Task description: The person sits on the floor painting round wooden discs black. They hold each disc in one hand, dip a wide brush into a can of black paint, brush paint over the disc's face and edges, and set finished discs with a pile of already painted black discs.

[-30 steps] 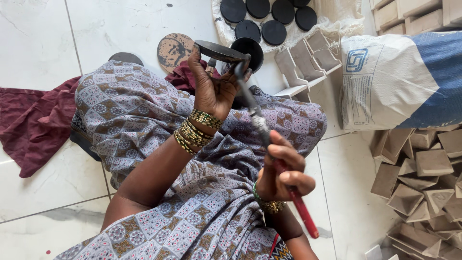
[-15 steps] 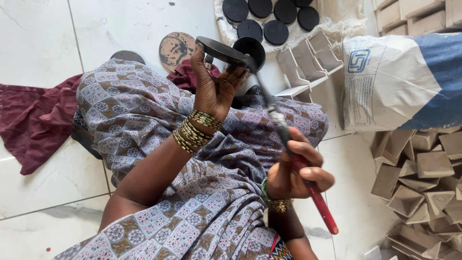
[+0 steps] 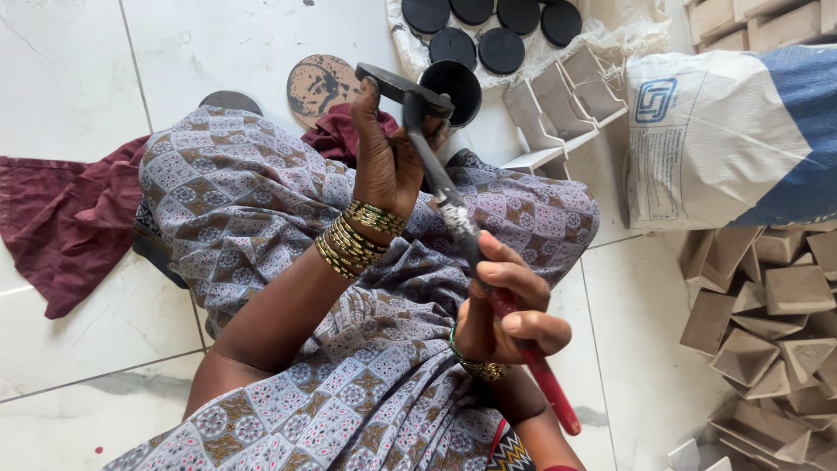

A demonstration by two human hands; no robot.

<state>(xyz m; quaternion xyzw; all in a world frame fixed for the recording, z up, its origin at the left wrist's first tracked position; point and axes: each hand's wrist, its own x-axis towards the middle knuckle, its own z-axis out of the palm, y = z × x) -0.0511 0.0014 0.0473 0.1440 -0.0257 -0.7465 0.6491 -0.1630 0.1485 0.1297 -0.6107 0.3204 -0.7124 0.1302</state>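
A maroon cloth (image 3: 61,218) lies on the white tile floor (image 3: 78,70), a woven sack (image 3: 741,131) beside heaped grey cardboard pieces (image 3: 767,323).

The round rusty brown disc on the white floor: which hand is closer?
Left. The left hand is just right of the round rusty brown disc; the right hand grips the red-handled tool, farther away.

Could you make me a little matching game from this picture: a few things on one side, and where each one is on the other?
Things:
1. black disc
2. red-handled tool
3. gold bangles
4. white sack

Places:
A. on the left wrist
B. gripped in the right hand
C. lying on the floor at upper right
D. held up by the left hand

Pairs: 1-D, 2-B, 3-A, 4-C
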